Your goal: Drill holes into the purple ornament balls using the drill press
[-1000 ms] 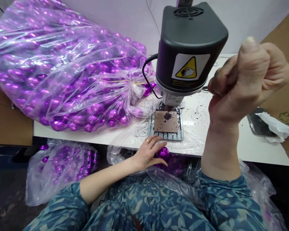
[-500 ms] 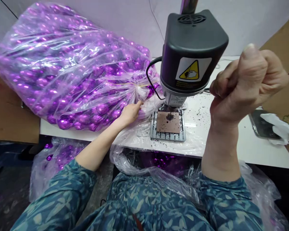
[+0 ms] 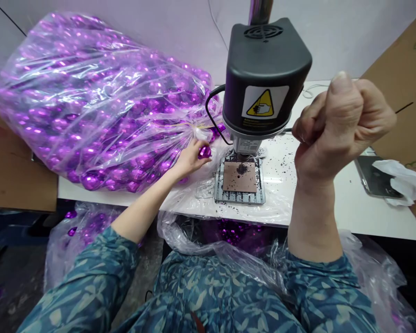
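We now have 1 purple ball [image 3: 204, 152] in our left hand [image 3: 187, 161] – fingers half curled round it, beside the bag's knot [image 3: 201, 134] – so it sits apart from the brown board [image 3: 241, 185]. Our right hand [image 3: 338, 127] is closed tight; we cannot tell on what.

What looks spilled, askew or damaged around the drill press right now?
Dark shavings lie heaped on the brown board and scattered over the white table, mostly right of the drill press, so it looks messy. A crumpled tissue partly covers the phone. No damage is visible.
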Demonstrator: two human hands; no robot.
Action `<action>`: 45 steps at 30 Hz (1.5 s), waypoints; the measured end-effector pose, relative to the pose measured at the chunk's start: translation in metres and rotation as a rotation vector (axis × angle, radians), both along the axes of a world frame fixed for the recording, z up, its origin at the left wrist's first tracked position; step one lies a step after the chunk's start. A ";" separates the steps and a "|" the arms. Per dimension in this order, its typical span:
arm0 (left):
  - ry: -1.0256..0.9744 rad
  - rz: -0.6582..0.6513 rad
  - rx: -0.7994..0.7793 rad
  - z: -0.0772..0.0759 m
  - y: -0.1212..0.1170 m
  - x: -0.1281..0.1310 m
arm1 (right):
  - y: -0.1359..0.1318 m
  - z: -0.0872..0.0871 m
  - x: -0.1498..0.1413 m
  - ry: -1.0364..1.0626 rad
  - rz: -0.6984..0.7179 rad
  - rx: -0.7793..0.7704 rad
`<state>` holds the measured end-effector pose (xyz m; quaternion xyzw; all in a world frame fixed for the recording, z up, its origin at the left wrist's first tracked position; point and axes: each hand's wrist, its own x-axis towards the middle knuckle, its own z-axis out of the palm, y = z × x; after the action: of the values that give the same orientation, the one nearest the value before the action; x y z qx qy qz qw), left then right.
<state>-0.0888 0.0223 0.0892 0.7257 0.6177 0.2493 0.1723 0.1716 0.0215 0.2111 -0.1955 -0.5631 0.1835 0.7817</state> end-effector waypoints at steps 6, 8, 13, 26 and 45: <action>-1.193 -0.068 -0.251 -0.012 -0.033 0.028 | 0.002 -0.003 0.000 0.017 -0.007 0.045; -1.370 -0.064 -0.427 -0.019 -0.043 0.042 | 0.001 -0.003 0.000 0.009 -0.022 0.037; -1.457 -0.020 -0.514 -0.038 -0.050 0.062 | -0.002 -0.003 0.000 0.004 0.004 0.035; -1.162 -0.042 -0.213 -0.061 -0.041 0.071 | -0.010 -0.004 -0.001 -0.042 -0.035 0.011; -0.834 -0.126 -0.047 -0.073 -0.036 0.094 | -0.010 -0.009 -0.003 -0.029 -0.084 -0.025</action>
<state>0.0053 -0.0133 0.0165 0.5948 0.4552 0.4964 0.4388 0.1690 0.0113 0.2024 -0.2314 -0.5632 0.1546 0.7780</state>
